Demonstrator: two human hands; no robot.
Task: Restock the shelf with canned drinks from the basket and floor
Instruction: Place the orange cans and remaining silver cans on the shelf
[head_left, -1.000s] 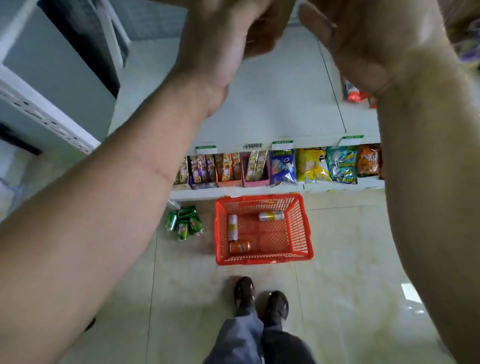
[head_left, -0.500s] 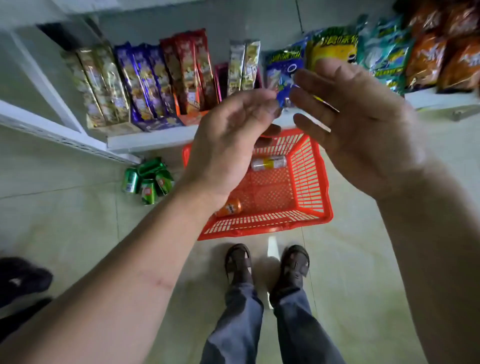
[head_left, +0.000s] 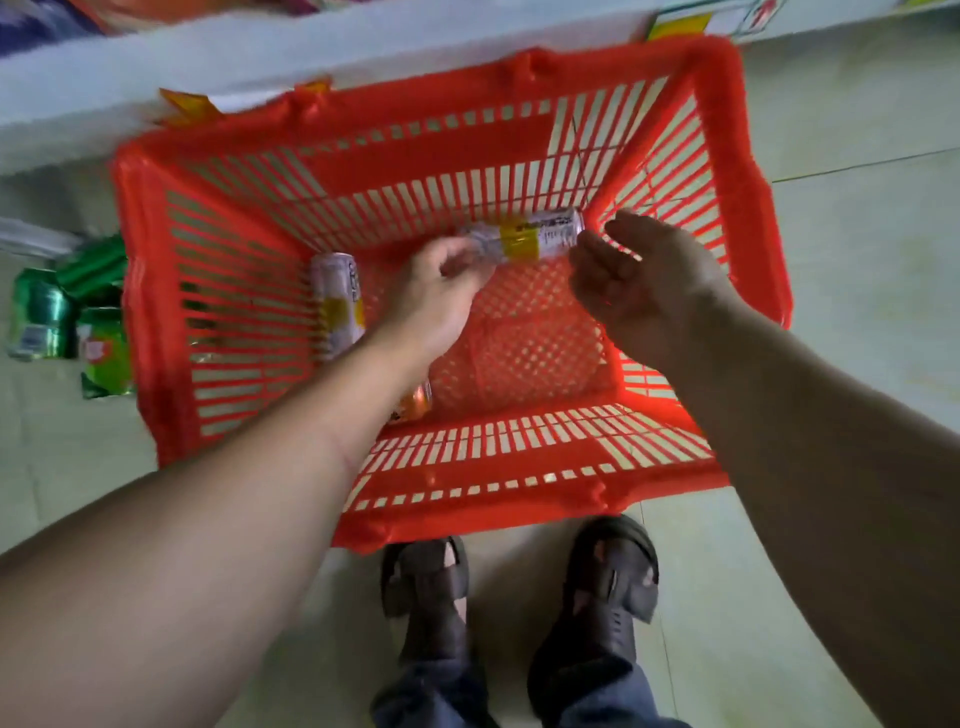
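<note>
A red plastic basket (head_left: 524, 478) stands on the floor in front of me. A silver-and-yellow can (head_left: 530, 238) lies on its side against the basket's far wall. My left hand (head_left: 441, 296) reaches in, and its fingers curl around that can's left end. Beside the can's right end my right hand (head_left: 639, 280) hovers open, fingers apart. A second silver-and-yellow can (head_left: 336, 301) lies at the basket's left. My left forearm hides most of an orange can (head_left: 415, 402). Green cans (head_left: 44, 312) lie on the floor left of the basket.
The white bottom shelf edge (head_left: 156, 52) runs just behind the basket, with price tags (head_left: 675, 23) on it. My two feet in dark sandals (head_left: 423, 582) stand close to the basket's near wall. Pale floor tiles (head_left: 857, 208) spread to the right.
My view has dropped from the shelves down onto the basket. Both hands have gone from chest height into the basket, to either end of the far can.
</note>
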